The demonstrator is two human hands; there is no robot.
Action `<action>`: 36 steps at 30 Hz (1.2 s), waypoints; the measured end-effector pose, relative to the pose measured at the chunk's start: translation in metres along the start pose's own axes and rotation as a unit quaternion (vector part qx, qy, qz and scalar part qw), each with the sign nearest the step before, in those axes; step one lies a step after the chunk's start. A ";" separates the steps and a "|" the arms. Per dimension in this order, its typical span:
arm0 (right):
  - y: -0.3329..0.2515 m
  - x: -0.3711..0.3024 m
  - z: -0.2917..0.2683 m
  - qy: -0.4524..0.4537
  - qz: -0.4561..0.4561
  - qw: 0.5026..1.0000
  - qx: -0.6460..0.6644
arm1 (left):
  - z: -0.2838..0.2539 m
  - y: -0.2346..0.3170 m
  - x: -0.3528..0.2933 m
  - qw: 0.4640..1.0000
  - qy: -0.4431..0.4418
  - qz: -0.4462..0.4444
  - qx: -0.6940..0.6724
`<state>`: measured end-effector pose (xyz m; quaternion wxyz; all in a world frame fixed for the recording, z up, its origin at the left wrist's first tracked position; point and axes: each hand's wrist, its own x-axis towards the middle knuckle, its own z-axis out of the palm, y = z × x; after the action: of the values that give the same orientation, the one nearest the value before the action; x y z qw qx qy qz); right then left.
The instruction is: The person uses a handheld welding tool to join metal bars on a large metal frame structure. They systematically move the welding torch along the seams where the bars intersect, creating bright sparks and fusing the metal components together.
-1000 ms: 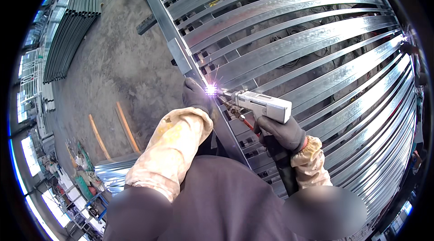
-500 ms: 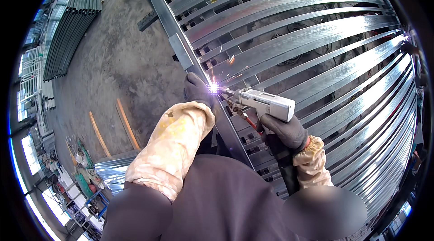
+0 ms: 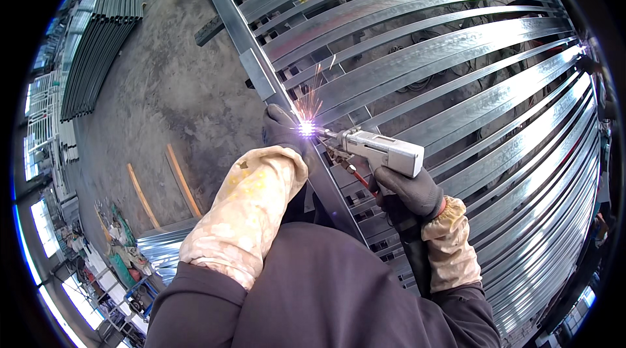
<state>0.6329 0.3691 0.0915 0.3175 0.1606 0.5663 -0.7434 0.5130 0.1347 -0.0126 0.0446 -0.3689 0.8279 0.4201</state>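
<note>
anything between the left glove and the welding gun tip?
Head view: only the bright weld spark on the grey frame rail. The left hand rests on the rail right beside it; the handheld welding gun, in the right hand, points its nozzle at it.

A white, boxy handheld welding gun [image 3: 381,150] lies nearly level, its nozzle pointing left at a bright violet-white arc [image 3: 306,129] throwing orange sparks where a long grey galvanised steel rail [image 3: 251,64] crosses the rows of shiny steel slats [image 3: 456,80].
</note>
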 end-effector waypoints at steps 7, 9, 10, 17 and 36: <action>0.001 -0.002 0.000 -0.003 0.000 1.000 0.000 | 0.004 -0.009 0.007 0.999 0.019 0.016 0.025; 0.001 -0.002 0.001 0.000 0.004 1.000 -0.002 | 0.006 -0.011 0.008 1.000 0.024 0.009 0.005; 0.001 -0.003 0.000 0.002 0.006 1.000 -0.004 | 0.006 -0.007 0.005 1.000 0.018 0.003 -0.012; 0.003 -0.006 -0.001 -0.002 0.018 1.000 0.000 | 0.003 -0.009 0.010 0.999 -0.005 -0.003 0.038; 0.001 -0.013 0.003 0.006 0.022 1.000 -0.014 | 0.006 -0.014 0.010 1.000 0.003 0.020 0.007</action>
<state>0.6436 0.3699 0.0991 0.3323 0.1727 0.5747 -0.7276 0.5137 0.1282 -0.0296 0.0365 -0.3529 0.8384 0.4137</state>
